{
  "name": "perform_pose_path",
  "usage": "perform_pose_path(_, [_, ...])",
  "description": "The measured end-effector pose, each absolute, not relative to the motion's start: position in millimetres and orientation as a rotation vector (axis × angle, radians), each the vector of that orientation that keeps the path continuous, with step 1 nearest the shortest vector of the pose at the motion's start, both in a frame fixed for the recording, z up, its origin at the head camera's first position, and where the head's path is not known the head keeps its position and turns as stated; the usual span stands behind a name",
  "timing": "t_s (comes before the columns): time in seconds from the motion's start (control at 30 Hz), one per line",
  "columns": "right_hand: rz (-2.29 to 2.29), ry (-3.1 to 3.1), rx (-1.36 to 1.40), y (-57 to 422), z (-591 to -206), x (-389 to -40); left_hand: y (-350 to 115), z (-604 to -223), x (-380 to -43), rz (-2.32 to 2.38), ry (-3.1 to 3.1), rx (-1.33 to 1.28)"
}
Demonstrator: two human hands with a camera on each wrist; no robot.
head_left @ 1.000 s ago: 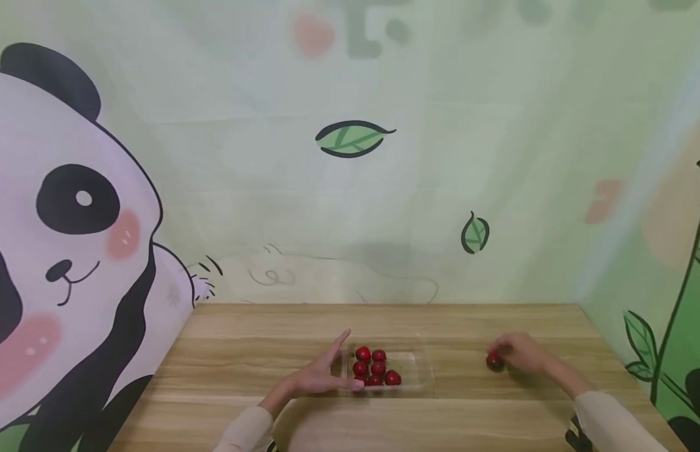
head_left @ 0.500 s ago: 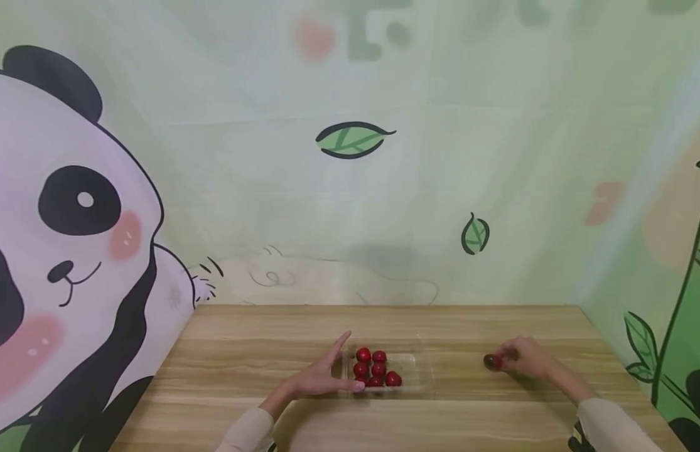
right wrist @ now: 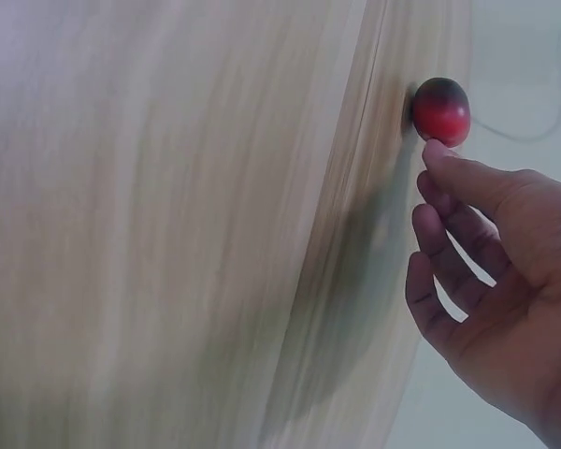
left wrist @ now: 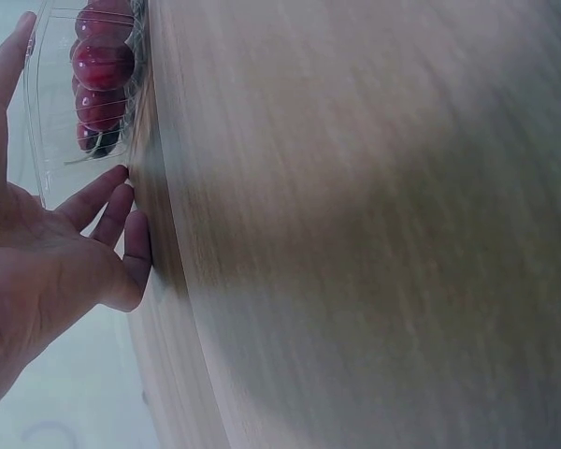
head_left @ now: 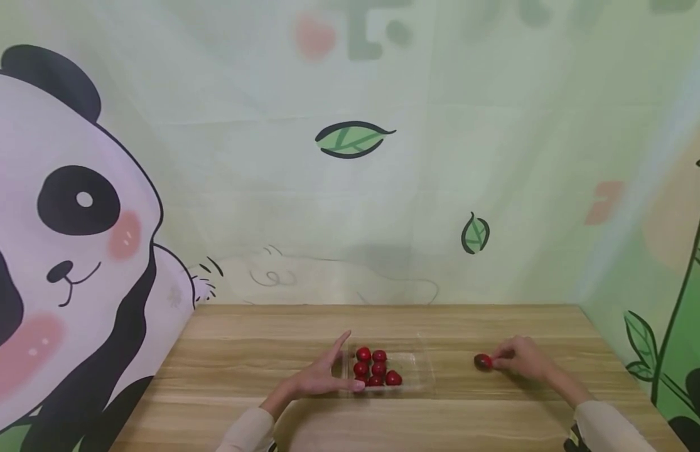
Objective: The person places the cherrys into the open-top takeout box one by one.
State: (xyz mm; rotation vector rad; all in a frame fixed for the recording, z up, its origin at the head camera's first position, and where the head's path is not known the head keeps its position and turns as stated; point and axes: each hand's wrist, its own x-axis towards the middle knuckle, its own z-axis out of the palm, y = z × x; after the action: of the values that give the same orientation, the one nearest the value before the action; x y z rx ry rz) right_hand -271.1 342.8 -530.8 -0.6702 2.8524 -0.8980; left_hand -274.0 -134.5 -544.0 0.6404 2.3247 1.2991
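A clear plastic box with several dark red cherries in its left part stands on the wooden table. Around its left end lies my left hand, thumb along the near side and fingers spread toward the back. The left wrist view shows this hand with fingers fairly straight beside the box. Away to the right, my right hand pinches a single cherry at its right end. In the right wrist view the thumb tip meets this cherry; the other fingers curl loosely behind.
The wooden table runs back to a pale green wall cloth printed with a panda and leaves. A stretch of tabletop lies between the box and the right hand.
The single cherry has shifted a little to the left and now shows more fully beyond the right fingertips. The left hand and the box have stayed in place.
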Motion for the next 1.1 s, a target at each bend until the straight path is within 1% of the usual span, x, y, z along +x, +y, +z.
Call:
perform_pose_path(0.3, [-0.952,2.936,-0.568,322.7,-521.3,-266.0,-134.3,-542.6,-273.8,1.3,2.325,0.65])
perform_pose_path(0.6, [-1.023,2.943,-0.59,294.7,-505.7,-262.7,-133.6,-541.7,-272.9,1.302,2.316,0.643])
perform_pose_path(1.1, [-1.163,2.888,-0.625,257.3,-495.2,-267.3,-135.0,-538.2,-271.0,1.293,2.314,0.634])
